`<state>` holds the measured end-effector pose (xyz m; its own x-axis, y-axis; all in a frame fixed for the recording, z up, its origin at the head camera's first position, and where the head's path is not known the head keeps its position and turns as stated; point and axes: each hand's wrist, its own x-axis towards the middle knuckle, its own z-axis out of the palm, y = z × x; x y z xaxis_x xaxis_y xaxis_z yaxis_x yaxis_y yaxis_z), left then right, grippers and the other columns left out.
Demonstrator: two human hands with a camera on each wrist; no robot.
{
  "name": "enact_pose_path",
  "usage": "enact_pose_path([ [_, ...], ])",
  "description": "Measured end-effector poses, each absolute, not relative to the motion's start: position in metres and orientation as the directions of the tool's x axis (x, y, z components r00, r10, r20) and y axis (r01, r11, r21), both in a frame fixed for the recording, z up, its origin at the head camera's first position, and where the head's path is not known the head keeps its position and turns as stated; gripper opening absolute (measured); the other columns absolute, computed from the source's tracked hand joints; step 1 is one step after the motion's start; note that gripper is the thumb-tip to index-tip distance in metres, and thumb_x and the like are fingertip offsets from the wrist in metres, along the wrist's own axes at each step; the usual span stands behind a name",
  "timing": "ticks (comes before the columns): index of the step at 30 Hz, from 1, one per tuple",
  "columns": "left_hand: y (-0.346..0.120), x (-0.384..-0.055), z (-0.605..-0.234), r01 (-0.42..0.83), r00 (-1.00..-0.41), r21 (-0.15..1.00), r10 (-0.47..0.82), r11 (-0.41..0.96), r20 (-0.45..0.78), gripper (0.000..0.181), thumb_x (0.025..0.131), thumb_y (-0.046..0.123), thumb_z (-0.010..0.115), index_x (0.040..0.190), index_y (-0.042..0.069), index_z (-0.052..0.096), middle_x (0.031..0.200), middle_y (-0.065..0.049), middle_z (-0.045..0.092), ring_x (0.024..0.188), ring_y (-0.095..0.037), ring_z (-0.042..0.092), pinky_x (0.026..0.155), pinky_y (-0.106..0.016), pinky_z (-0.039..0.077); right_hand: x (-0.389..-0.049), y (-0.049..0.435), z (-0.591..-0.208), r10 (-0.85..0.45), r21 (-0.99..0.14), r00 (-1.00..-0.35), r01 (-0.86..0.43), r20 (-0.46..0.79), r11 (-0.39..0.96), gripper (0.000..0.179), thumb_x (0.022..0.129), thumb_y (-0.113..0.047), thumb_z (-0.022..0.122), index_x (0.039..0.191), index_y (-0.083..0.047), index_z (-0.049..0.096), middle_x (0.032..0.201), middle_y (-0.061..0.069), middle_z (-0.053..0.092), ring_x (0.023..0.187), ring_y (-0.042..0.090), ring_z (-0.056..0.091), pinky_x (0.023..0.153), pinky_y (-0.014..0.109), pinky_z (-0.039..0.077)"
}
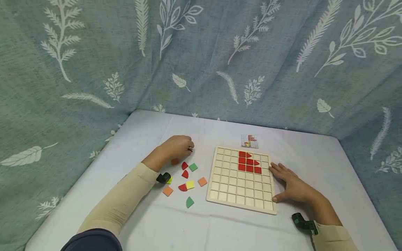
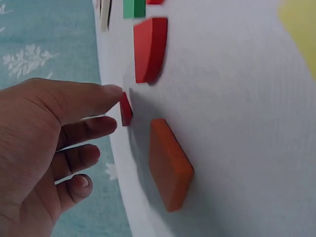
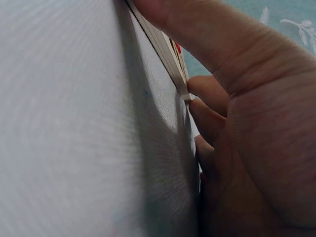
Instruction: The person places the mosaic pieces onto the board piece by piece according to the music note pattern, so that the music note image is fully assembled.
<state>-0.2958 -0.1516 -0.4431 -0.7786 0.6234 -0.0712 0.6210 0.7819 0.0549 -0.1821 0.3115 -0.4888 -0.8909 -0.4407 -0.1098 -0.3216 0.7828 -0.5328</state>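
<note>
While our left hand [image 1: 177, 146] pinched a small, flat red piece [image 2: 127, 111] at the thumb's tip, the forefinger being hidden from us, we judged it best to grip only its edges, lightly, and to lift straight, so that the loose green square tile [image 1: 193, 167] near it was not pushed. That red piece was well apart from our right hand [image 1: 292, 184], which, spread wide, touched the pale wooden gridded board [image 1: 232, 181] at its right edge.

Shown are one board [image 1: 232, 190], one card [image 1: 249, 141], six red squares [image 1: 249, 168], two red triangles [image 1: 248, 156], three red quarter-circles [image 1: 185, 174], one half-hidden red piece [image 2: 125, 110], three orange squares [image 1: 202, 181], two yellow pieces [image 1: 190, 184], two green pieces [image 1: 193, 167].
</note>
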Motion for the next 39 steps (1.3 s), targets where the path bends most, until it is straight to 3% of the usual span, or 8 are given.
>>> enact_pose_path([
  [8, -0.162, -0.3, -0.444, 0.61, -0.784, 0.085, 0.615, 0.788, -0.083, 0.007, 0.09, 0.019, 0.067, 0.09, 0.018, 0.074, 0.082, 0.007, 0.056, 0.07, -0.011, 0.05, 0.068, -0.031, 0.047, -0.184, 0.306, -0.487, -0.444, -0.528, -0.891, -0.335, -0.09, 0.78, 0.127, 0.051, -0.062, 0.086, 0.152, -0.007, 0.032, 0.16, 0.01, 0.019, 0.145, 0.038, 0.005, 0.11, 0.061, 0.007],
  [15, -0.171, -0.301, -0.439, 0.579, -0.8, 0.118, 0.59, 0.807, -0.11, 0.018, 0.087, 0.017, 0.067, 0.103, 0.015, 0.076, 0.092, 0.003, 0.062, 0.081, -0.013, 0.057, 0.078, -0.035, 0.05, -0.187, 0.302, -0.485, -0.449, -0.529, -0.89, -0.343, -0.082, 0.776, 0.127, 0.051, -0.063, 0.085, 0.152, -0.008, 0.033, 0.16, 0.009, 0.02, 0.146, 0.037, 0.006, 0.11, 0.06, 0.008],
  [24, -0.171, -0.305, -0.436, 0.588, -0.795, 0.138, 0.601, 0.797, -0.078, 0.013, 0.089, 0.015, 0.068, 0.098, 0.013, 0.076, 0.092, 0.002, 0.065, 0.083, -0.014, 0.059, 0.079, -0.036, 0.051, -0.19, 0.302, -0.483, -0.436, -0.515, -0.896, -0.332, -0.091, 0.79, 0.128, 0.049, -0.062, 0.086, 0.152, -0.008, 0.033, 0.16, 0.009, 0.02, 0.146, 0.037, 0.006, 0.111, 0.059, 0.007],
  [33, -0.138, -0.31, -0.44, 0.629, -0.767, 0.132, 0.64, 0.766, -0.057, 0.011, 0.088, 0.016, 0.066, 0.094, 0.016, 0.075, 0.087, 0.006, 0.062, 0.076, -0.011, 0.055, 0.074, -0.032, 0.048, -0.186, 0.304, -0.483, -0.438, -0.534, -0.892, -0.321, -0.107, 0.783, 0.128, 0.05, -0.061, 0.087, 0.152, -0.008, 0.032, 0.16, 0.008, 0.019, 0.146, 0.037, 0.004, 0.11, 0.06, 0.006],
  [39, -0.092, -0.307, -0.443, 0.712, -0.693, 0.095, 0.718, 0.696, -0.066, 0.009, 0.088, 0.017, 0.066, 0.092, 0.019, 0.073, 0.081, 0.009, 0.057, 0.072, -0.011, 0.051, 0.069, -0.029, 0.045, -0.18, 0.307, -0.487, -0.423, -0.521, -0.898, -0.306, -0.121, 0.797, 0.128, 0.049, -0.062, 0.086, 0.151, -0.007, 0.033, 0.159, 0.01, 0.02, 0.145, 0.039, 0.005, 0.109, 0.062, 0.007],
])
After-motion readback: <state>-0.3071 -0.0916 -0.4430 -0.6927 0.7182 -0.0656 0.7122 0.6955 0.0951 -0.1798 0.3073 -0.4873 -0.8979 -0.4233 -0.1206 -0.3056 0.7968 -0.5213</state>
